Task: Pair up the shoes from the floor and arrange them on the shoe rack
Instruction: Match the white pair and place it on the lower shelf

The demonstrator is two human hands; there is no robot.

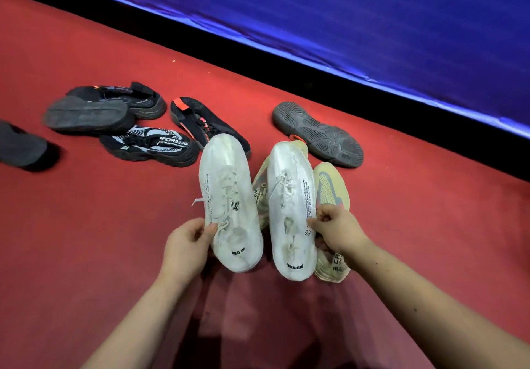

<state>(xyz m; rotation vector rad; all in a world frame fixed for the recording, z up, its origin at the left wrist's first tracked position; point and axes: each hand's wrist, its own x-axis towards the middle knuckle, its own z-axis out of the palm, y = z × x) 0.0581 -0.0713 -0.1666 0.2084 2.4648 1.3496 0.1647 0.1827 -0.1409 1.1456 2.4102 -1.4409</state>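
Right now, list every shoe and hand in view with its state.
Left hand: grips left white shoe.
Right hand: grips right white shoe.
Left white shoe: held, laces up.
Right white shoe: held, laces up.
Yellow shoes: partly hidden behind white pair.
Grey-soled shoe: on carpet, sole up.
Black-and-orange shoe: on carpet, sole down.
Black-and-white shoe: on carpet, sole down.
Dark shoe: sole up.
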